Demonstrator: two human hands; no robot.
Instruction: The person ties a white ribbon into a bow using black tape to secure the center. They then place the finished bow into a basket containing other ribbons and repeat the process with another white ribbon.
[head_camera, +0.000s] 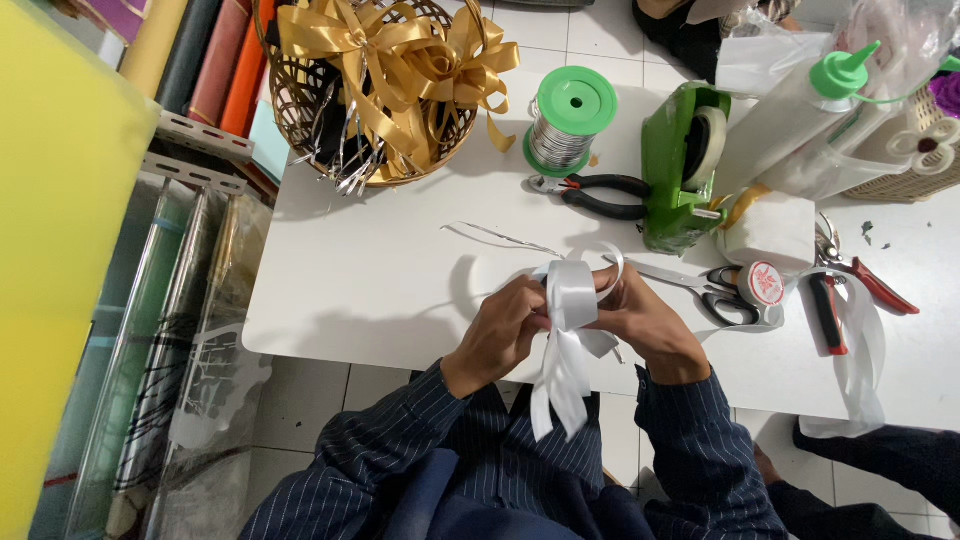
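Note:
A white satin ribbon (570, 300) is looped into a bow shape over the near edge of the white table (380, 270). Its tails hang down towards my lap. My left hand (505, 325) pinches the loop from the left side. My right hand (640, 315) grips it from the right, fingers wrapped around the middle. A thin wire (500, 237) lies on the table just beyond the bow.
A wicker basket (290, 95) holds gold bows (400, 60). A wire spool with a green cap (565, 125), black pliers (605, 195), a green tape dispenser (680, 160), scissors (715, 290), red cutters (850, 285) and a glue bottle (790, 110) crowd the table's right. Wrapping rolls (190, 300) lean at left.

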